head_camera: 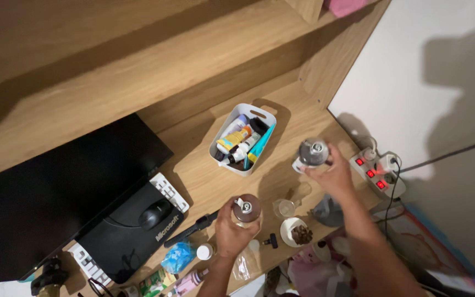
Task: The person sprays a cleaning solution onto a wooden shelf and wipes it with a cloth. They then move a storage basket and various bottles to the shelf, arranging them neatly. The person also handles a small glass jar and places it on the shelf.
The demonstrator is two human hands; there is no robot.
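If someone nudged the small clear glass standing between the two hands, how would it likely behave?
The clear glass looks thin, so probably light and fragile. It stands upright and seems empty, so a nudge might tip it, after which its round body could roll toward the white bowl.

One head-worn camera looks steeply down from above onto the wooden desk (237,181), facing the shelf and white wall (441,66), set well above both hands, the desk seen tilted.

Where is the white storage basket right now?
In the head view, the white storage basket sits on the wooden desk, centre-back, right of the monitor.
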